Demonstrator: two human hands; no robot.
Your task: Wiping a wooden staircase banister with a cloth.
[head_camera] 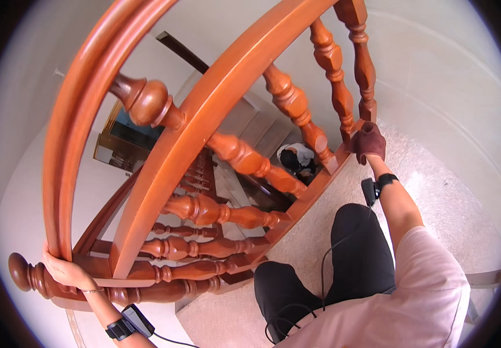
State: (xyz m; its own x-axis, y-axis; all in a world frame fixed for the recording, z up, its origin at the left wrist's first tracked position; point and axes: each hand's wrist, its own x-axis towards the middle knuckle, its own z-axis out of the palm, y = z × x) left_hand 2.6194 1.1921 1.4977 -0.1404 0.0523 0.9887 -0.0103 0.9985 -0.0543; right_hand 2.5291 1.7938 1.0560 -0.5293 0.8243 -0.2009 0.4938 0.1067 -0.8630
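A curved, varnished wooden stair railing [185, 135] crosses in front of me, with a handrail [61, 174] on top and turned balusters [242, 158] below. My left hand [65, 272] grips the handrail's lower left end, beside the newel post [37, 278]; its fingertips are partly hidden behind the wood. My right hand [374, 154] is at the bottom rail [296, 206], near the foot of a baluster at the upper right. A maroon cloth [367, 138] covers its fingers and touches the rail. Whether the cloth is loose or a mitt is hard to see.
Through the balusters, another person [296, 158] is visible lower down on the stairs. Beyond the railing lie stair steps [257, 126] and a framed picture or mirror [124, 135]. Cables [329, 256] run from my wrist devices across my lap. Speckled stone floor [424, 195] surrounds my knees.
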